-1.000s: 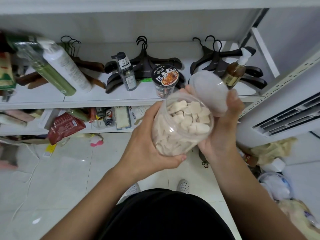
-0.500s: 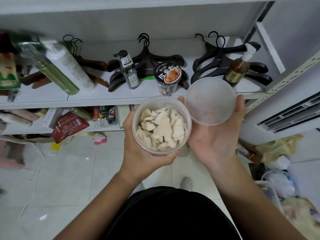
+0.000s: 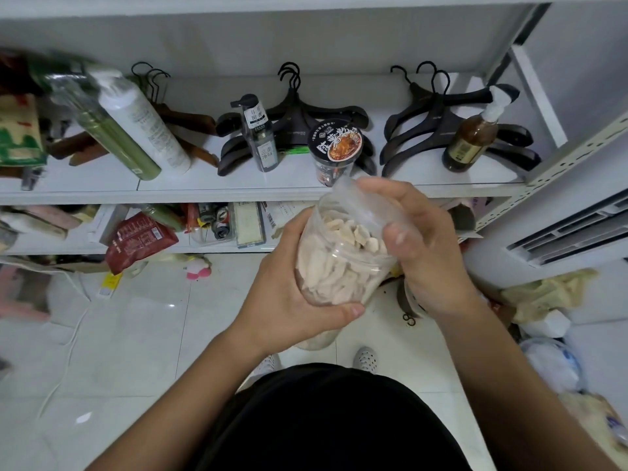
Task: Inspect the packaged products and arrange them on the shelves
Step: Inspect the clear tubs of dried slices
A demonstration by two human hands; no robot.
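Bare shelf (image 3: 221,181) front, noodle cup (image 3: 334,144) blocking

White shelf (image 3: 238,185) – black hangers (image 3: 295,127), pump bottles (image 3: 260,137), noodle cup (image 3: 334,147)

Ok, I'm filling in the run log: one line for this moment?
left hand: grips clear jar | right hand: holds lid at jar mouth | seated: cannot tell

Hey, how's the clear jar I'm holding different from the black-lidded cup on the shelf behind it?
The clear jar is tilted, gripped by the left hand and right hand; the black-lidded cup stands upright on the shelf. The jar is see-through, showing pale pieces; the cup has a printed lid. Both are round containers.
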